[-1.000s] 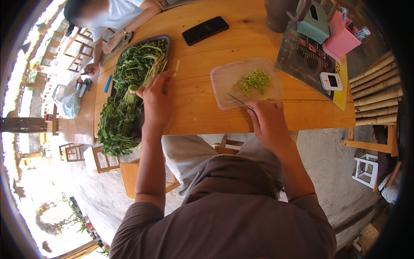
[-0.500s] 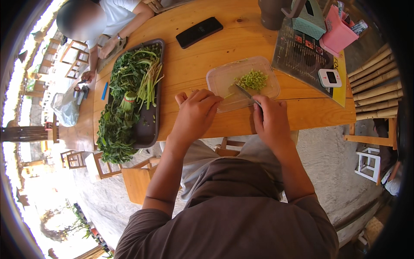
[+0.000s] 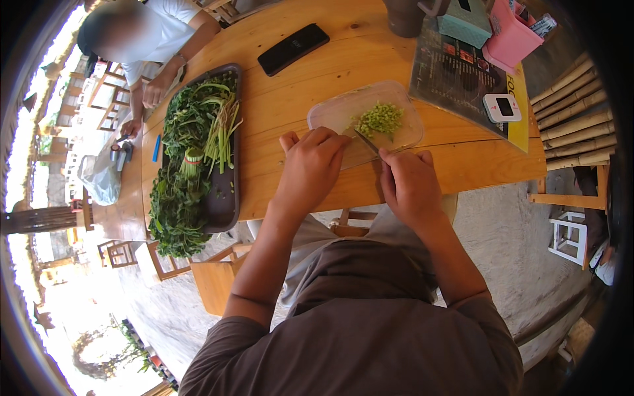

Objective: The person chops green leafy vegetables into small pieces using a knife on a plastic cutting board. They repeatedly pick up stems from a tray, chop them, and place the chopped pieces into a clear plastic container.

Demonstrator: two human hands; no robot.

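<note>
Head view looks down on a curved wooden table (image 3: 343,66), with the person's two forearms coming up from the lower edge. A clear plastic cutting board (image 3: 333,113) lies near the table's front edge, and on it sits a small heap of chopped green stems (image 3: 379,119) — toward the board's far right part. The right hand (image 3: 411,186) is closed around the handle of a knife (image 3: 365,141); the handle itself is hidden inside the fist, and the blade slants up and left across the board, its tip short of the chopped heap. The left hand (image 3: 312,168) rests at the board's near left corner with fingers curled down onto it, knuckles just beside the blade; whether it pins anything under the fingers cannot be told.

To the left, well apart from the board, a dark rectangular tray (image 3: 226,198) holds a long pile of leafy greens (image 3: 185,165) with pale stalks bundled near the middle. A black phone (image 3: 292,49) lies flat farther back on the table. On the right lie a printed menu sheet (image 3: 456,79), a small white device (image 3: 502,107) on it, a teal box (image 3: 467,20) and a pink container (image 3: 512,36). Across the table's far left corner another person in a white shirt (image 3: 155,26) sits — one hand on the tabletop.
</note>
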